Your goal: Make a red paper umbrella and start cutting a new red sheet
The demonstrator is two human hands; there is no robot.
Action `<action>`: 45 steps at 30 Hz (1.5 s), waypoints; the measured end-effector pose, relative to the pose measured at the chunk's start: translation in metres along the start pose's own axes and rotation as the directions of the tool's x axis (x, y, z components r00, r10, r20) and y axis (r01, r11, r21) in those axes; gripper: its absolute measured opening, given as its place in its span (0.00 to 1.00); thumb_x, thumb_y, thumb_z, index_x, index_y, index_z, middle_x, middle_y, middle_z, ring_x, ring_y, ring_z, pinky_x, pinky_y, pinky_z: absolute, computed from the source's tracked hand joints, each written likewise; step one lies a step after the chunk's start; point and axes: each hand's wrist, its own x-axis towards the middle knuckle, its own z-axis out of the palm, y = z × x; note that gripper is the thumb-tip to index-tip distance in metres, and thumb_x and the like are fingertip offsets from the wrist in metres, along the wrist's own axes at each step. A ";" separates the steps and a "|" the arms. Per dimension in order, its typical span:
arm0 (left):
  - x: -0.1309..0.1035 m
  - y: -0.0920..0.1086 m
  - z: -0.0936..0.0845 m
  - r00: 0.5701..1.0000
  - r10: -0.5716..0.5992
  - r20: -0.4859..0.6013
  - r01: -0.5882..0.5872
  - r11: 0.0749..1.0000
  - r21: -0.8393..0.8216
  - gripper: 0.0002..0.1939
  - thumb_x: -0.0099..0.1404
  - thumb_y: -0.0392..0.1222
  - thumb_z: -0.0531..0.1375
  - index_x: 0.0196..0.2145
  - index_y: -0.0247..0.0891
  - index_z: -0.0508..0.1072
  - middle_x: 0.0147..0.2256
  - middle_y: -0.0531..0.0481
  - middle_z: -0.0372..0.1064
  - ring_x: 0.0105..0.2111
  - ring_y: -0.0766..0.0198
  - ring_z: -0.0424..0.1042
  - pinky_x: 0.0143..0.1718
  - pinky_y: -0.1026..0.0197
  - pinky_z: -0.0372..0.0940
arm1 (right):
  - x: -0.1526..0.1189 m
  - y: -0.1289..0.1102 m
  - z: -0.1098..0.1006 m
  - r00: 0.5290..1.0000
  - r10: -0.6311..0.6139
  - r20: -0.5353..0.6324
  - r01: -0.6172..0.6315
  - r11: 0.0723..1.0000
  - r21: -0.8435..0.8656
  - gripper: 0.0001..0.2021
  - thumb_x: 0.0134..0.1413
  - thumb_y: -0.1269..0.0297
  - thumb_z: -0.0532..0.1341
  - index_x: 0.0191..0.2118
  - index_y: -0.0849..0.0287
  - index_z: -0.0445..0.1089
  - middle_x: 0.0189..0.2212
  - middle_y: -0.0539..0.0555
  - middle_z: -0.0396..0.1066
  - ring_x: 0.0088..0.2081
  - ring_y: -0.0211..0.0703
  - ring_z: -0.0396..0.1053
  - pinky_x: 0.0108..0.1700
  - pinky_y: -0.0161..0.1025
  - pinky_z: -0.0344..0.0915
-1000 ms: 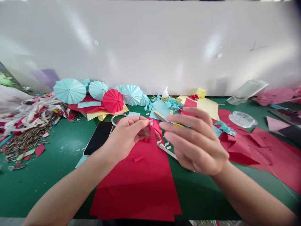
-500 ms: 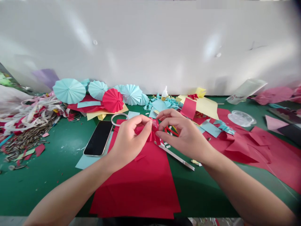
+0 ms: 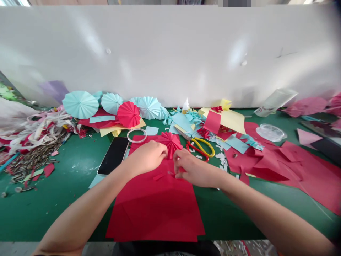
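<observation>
A red pleated paper fan [image 3: 172, 141] is spread out at the far end of a stack of red paper sheets [image 3: 160, 213]. My left hand [image 3: 149, 156] has its curled fingertips closed on the fan's lower left edge. At the lower right edge is my right hand [image 3: 195, 169], its fingers bent and the thumb apart from them, with nothing visible between. A small clear scrap [image 3: 170, 172] and a folded red strip [image 3: 159, 176] lie on the top sheet. Scissors with yellow and red handles [image 3: 204, 147] rest just beyond my right hand.
A phone [image 3: 113, 155] and a white ring [image 3: 136, 135] lie to the left. Blue pleated rosettes [image 3: 80, 105] and a red rosette [image 3: 128, 114] line the wall. Paper scraps surround a glue bottle [image 3: 185, 105]. Metal pieces [image 3: 37, 156] are heaped left; red paper [image 3: 306, 174] covers the right.
The red pleated paper has come down from between my hands and is spread out as a fan. My right hand moved down, uncovering the scissors. A white strip beside the sheets is no longer visible.
</observation>
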 end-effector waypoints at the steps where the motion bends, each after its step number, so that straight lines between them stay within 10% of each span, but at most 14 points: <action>1: 0.000 -0.001 0.001 0.999 -0.003 0.052 -0.001 0.997 0.078 0.11 0.60 0.34 0.49 0.28 0.36 0.71 0.28 0.47 0.71 0.29 0.61 0.69 0.27 0.62 0.58 | -0.001 0.001 0.007 1.000 0.003 0.011 -0.003 1.000 -0.011 0.05 0.44 0.75 0.61 0.23 0.60 0.69 0.35 0.55 0.62 0.40 0.44 0.60 0.42 0.44 0.60; 14: 0.008 -0.009 0.008 0.956 -0.177 0.234 0.081 0.926 0.370 0.11 0.57 0.28 0.50 0.31 0.32 0.72 0.33 0.39 0.71 0.32 0.53 0.72 0.27 0.59 0.62 | -0.003 0.023 0.036 0.989 -0.048 -0.139 0.040 0.997 -0.061 0.05 0.47 0.73 0.60 0.23 0.61 0.67 0.34 0.55 0.62 0.38 0.43 0.60 0.42 0.43 0.61; 21: 0.005 -0.002 0.008 0.948 -0.139 0.285 0.031 0.935 0.353 0.11 0.57 0.30 0.50 0.30 0.32 0.72 0.32 0.40 0.71 0.30 0.52 0.72 0.25 0.59 0.62 | 0.004 0.043 0.024 0.877 0.066 -0.476 -0.062 0.998 0.023 0.08 0.54 0.69 0.52 0.27 0.59 0.64 0.29 0.54 0.65 0.34 0.42 0.63 0.37 0.40 0.61; 29: 0.006 -0.003 0.010 0.935 -0.154 0.319 0.031 0.932 0.361 0.10 0.56 0.29 0.51 0.30 0.32 0.72 0.30 0.40 0.71 0.29 0.53 0.72 0.24 0.60 0.62 | 0.005 0.070 0.024 0.791 0.133 -0.597 -0.165 0.986 0.002 0.07 0.52 0.72 0.50 0.31 0.59 0.64 0.32 0.56 0.67 0.38 0.46 0.63 0.40 0.42 0.61; 45: 0.015 -0.058 -0.008 0.943 -0.331 -0.026 0.308 0.841 0.444 0.14 0.57 0.27 0.47 0.35 0.31 0.70 0.40 0.34 0.66 0.40 0.51 0.68 0.36 0.55 0.62 | 0.007 0.085 0.033 0.786 0.070 -0.614 -0.156 0.984 -0.086 0.10 0.47 0.77 0.50 0.26 0.59 0.65 0.31 0.56 0.64 0.39 0.47 0.62 0.43 0.45 0.60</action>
